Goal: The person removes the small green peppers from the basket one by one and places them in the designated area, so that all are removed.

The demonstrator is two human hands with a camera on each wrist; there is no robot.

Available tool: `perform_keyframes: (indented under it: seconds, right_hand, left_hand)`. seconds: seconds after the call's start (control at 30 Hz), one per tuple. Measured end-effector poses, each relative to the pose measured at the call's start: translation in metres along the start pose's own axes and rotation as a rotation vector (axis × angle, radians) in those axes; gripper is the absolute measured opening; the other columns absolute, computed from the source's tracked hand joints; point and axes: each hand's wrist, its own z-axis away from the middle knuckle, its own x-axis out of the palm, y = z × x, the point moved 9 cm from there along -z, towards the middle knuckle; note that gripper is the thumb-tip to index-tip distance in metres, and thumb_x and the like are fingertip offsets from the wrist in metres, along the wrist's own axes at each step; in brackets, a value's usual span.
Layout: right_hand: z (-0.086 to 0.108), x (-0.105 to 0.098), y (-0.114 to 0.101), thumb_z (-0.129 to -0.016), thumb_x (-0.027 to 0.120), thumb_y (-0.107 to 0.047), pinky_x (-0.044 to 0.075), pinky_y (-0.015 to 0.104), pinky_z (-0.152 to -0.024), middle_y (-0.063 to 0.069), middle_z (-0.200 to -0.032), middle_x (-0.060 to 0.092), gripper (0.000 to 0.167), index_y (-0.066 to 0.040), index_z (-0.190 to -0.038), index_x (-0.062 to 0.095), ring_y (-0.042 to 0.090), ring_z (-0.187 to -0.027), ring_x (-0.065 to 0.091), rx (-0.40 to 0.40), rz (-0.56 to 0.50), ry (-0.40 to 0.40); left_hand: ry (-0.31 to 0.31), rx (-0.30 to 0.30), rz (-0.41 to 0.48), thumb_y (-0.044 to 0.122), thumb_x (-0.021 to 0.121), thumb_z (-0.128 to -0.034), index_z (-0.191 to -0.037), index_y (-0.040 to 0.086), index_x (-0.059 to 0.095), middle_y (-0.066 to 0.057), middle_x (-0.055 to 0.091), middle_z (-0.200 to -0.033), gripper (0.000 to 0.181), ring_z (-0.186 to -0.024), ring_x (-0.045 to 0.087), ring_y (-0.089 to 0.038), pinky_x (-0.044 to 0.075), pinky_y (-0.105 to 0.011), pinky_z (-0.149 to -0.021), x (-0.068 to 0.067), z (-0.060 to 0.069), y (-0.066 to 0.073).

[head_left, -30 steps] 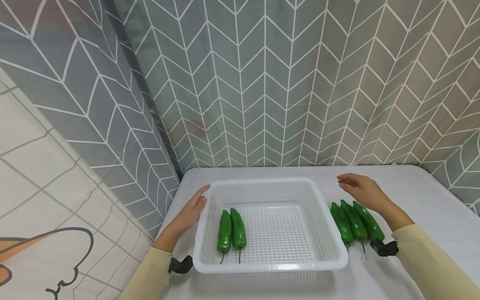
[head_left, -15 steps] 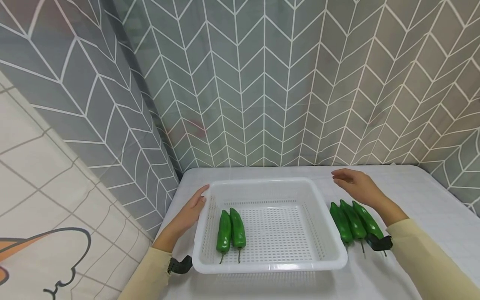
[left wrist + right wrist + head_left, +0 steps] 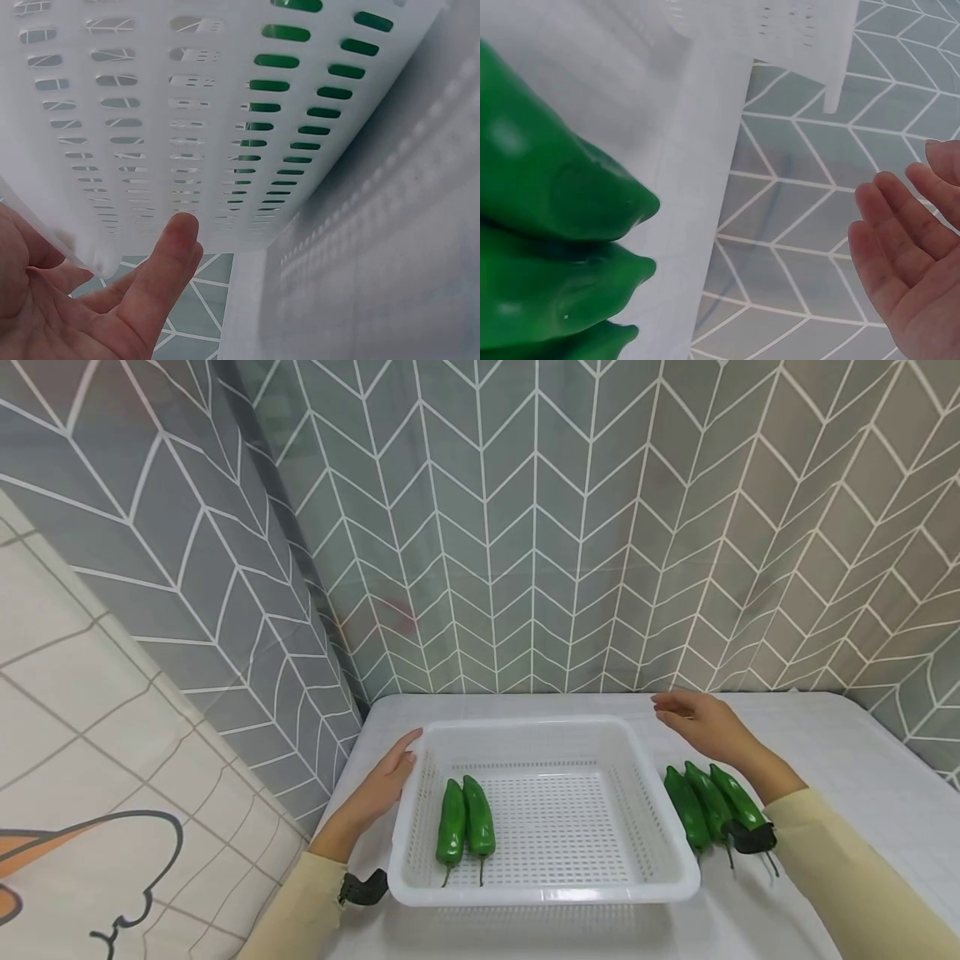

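In the head view, a white perforated plastic basket (image 3: 547,893) holds two green peppers (image 3: 451,827) lying side by side at its left. My left hand (image 3: 377,789) holds the basket's left rim near the far corner. From the left wrist, its fingers (image 3: 176,247) show under the rim, touching the perforated wall. My right hand (image 3: 701,724) hovers right of the basket's far right corner, with relaxed fingers and nothing in it. Three more green peppers (image 3: 686,810) lie in a row between the basket and the right forearm; their tips appear large in the right wrist view.
The basket stands on a table with a white cloth (image 3: 840,752). Behind it hangs a grey herringbone-patterned curtain (image 3: 510,568). A white tile-patterned sheet (image 3: 150,760) borders the left side. Black wrist cameras (image 3: 363,888) sit below both wrists.
My right hand has drifted left and slightly away from me, towards the basket's far right corner. The left hand, basket and peppers keep their places.
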Motion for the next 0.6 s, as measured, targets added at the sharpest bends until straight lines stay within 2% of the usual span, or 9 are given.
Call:
perform_keyframes:
  seconds: [0.37,0.6]
  right_hand:
    - [-0.009,0.0,-0.018,-0.105,0.057,-0.012,0.05,0.061,-0.092,0.03,-0.124,0.064,0.034,0.011,-0.13,0.06,0.048,-0.113,0.062,-0.028,-0.011,-0.012]
    - [-0.017,0.002,-0.025,-0.105,0.057,-0.013,0.05,0.061,-0.092,0.028,-0.12,0.066,0.034,0.009,-0.13,0.06,0.047,-0.112,0.063,-0.027,0.001,-0.02]
  left_hand:
    - [0.0,-0.008,-0.002,0.023,0.029,-0.1138,-0.163,0.016,0.018,-0.023,0.05,-0.144,0.051,-0.12,0.061,-0.035,0.054,-0.046,-0.094,0.0,0.0,-0.004]
    - [-0.003,0.001,-0.004,0.024,0.03,-0.1137,-0.163,0.014,0.017,-0.024,0.05,-0.144,0.052,-0.119,0.062,-0.035,0.053,-0.046,-0.095,0.0,0.001,0.001]
